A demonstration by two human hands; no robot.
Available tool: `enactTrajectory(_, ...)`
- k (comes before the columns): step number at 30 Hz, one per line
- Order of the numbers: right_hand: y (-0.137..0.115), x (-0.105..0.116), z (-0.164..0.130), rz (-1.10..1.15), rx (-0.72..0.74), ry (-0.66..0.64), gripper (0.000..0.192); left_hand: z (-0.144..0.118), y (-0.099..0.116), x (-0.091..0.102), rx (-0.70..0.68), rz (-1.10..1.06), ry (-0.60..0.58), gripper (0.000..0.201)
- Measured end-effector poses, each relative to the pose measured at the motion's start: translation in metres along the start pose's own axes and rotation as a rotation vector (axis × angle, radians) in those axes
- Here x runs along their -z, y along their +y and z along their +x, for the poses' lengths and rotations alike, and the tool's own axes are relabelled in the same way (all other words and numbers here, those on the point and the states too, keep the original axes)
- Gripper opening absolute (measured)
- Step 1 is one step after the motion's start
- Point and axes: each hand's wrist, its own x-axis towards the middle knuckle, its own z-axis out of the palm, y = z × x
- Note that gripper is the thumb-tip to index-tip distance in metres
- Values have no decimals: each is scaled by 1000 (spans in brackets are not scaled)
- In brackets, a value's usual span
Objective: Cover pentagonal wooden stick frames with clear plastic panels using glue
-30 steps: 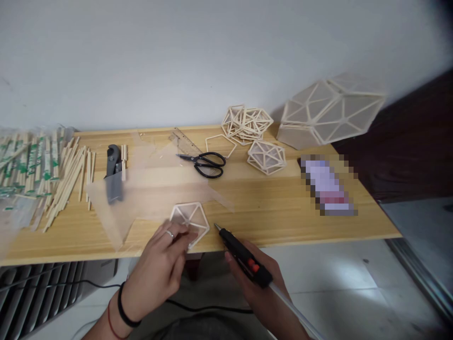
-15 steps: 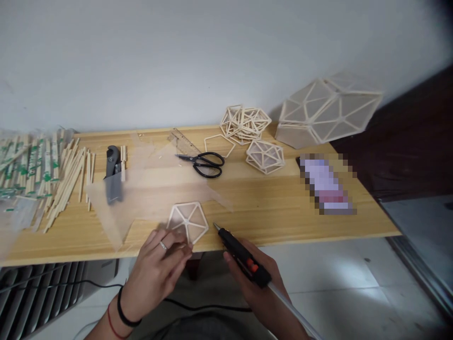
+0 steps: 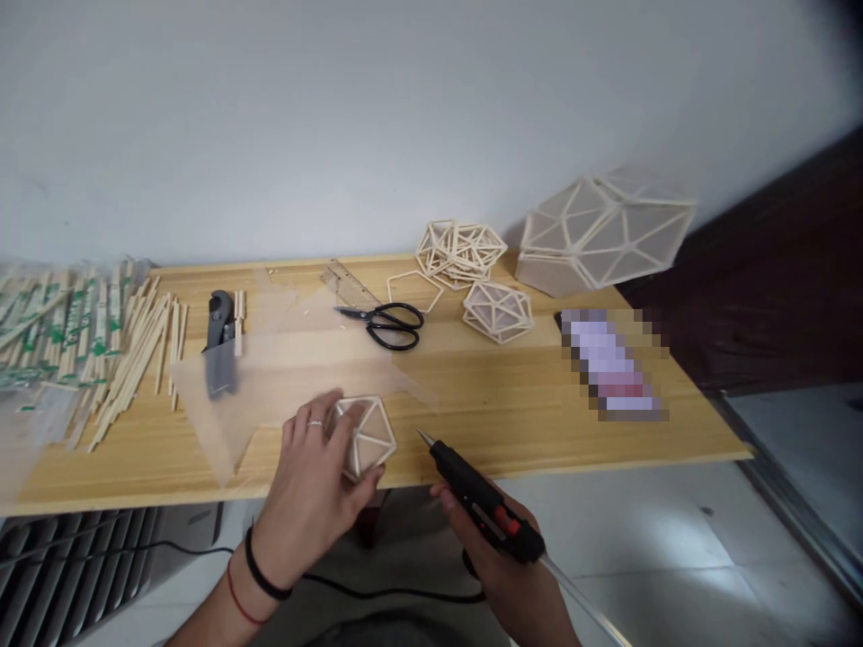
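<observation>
A wooden table (image 3: 539, 404) holds a large stick-framed faceted shell (image 3: 600, 234) at the back right. At its front edge, the left hand (image 3: 316, 485) grips a small pentagon stick frame (image 3: 368, 431). Just beside it, the right hand (image 3: 499, 548) is closed around a black glue gun (image 3: 482, 508), tip near the frame.

I count one pentagon frame (image 3: 364, 433) under my left hand (image 3: 314, 485) and one black glue gun (image 3: 482, 505) in my right hand (image 3: 502, 557). On the table (image 3: 512, 404) sit one pair of scissors (image 3: 387, 323), one grey cutter (image 3: 219, 346), one clear ruler (image 3: 347, 286) and one flat stick pentagon (image 3: 414, 289). There are two covered faceted shapes, one small (image 3: 497, 311), one large (image 3: 600, 234); the open frames (image 3: 459, 247) and loose sticks (image 3: 128, 350) are too tangled to count
</observation>
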Motion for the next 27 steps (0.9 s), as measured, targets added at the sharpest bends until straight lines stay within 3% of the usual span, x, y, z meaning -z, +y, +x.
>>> enactTrajectory(3,2,3,0,-1,-17,26,30,7,-1,10,-31,-49,-47,64)
enactTrajectory(6,8,7,-2,-16,-30,40,31,17,-6,24,-159,-118,-186,66)
enactTrajectory(9,16,8,-5,-17,-78,55,29,30,-14,35,-298,-135,-307,79)
enactTrajectory(13,24,7,-5,36,-119,21,35,41,-22,40,-375,-84,-367,92)
enactTrajectory(16,24,7,-4,45,-117,8,36,44,-25,41,-363,-88,-352,71)
enactTrajectory(21,17,11,-3,0,-75,-15,38,41,-32,45,-371,-148,-352,5)
enactTrajectory(24,17,10,-5,-86,-119,18,44,35,-36,53,-357,-285,-289,13)
enactTrajectory(27,22,6,-9,-171,-158,65,53,29,-37,63,-234,-387,-115,14)
